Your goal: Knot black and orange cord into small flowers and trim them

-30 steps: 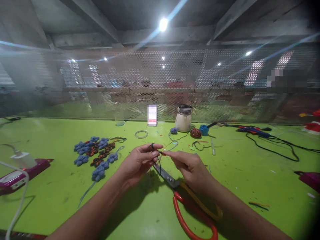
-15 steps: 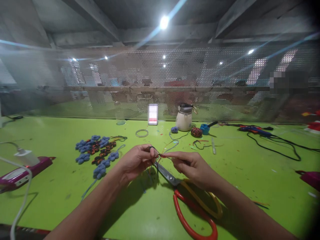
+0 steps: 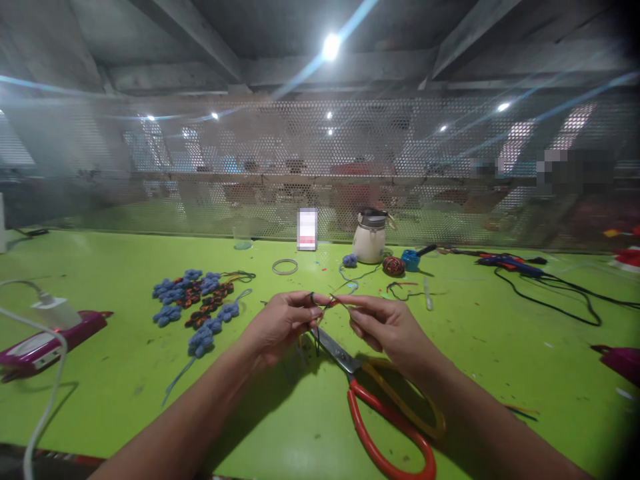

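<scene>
Above the table my left hand is closed on dark yarn. A loop of it goes round the index finger and an end hangs below. My right hand pinches a thin strand close by, its index finger stretched towards the left fingertips. Between the hands the strands cross, with a bit of red showing; whether a thin tool is among them I cannot make out. Large scissors with red and yellow handles lie beneath, their blade tips partly hidden by my left hand. To the left lie blue and dark-orange crocheted flowers.
Along the back stand a phone, a white jar, a multicoloured yarn ball and a blue pot. A metal ring lies nearer. Power strip left; glue gun with cord right. A perforated screen closes the back.
My right hand has shifted slightly right and up, so the gap between the hands is a little wider. The yarn between them now stands higher. The scissors have not moved.
</scene>
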Demonstrator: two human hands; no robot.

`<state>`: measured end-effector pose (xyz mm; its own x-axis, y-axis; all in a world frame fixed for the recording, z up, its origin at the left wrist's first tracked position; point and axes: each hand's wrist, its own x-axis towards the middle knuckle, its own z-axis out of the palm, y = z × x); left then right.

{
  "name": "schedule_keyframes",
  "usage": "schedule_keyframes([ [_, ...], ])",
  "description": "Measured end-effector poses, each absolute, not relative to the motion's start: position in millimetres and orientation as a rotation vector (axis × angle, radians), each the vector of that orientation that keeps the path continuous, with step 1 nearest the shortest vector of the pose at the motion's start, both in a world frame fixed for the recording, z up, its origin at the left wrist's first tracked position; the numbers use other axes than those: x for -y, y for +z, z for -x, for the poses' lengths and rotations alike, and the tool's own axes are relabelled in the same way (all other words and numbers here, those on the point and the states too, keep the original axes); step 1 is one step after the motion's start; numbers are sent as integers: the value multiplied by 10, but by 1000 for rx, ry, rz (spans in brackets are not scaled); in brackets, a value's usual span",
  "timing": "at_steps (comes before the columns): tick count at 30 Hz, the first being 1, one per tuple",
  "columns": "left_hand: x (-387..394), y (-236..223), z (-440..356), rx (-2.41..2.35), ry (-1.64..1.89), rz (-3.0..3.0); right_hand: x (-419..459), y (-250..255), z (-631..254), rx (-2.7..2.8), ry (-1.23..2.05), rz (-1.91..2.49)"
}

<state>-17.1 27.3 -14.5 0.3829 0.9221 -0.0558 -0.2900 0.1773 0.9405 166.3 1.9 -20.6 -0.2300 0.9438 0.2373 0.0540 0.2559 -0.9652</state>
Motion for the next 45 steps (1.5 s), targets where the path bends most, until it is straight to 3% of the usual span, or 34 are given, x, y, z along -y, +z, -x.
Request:
schedule_keyframes([
  [6,-186,-159,75,-698,1123,-1077,-27,-218,-1623,1341,1190,1047],
  [21,-296,-221,130,-664,979,-1109,19,-165,-1627,1460,1170,1024],
  [33,-360,-125,251,-925,1055,-1296,10,-194,-1687,1724,904,1071],
  [45,-295,-164,160,-790,925,-1328,50,-179,-1630,1941,731,1118],
])
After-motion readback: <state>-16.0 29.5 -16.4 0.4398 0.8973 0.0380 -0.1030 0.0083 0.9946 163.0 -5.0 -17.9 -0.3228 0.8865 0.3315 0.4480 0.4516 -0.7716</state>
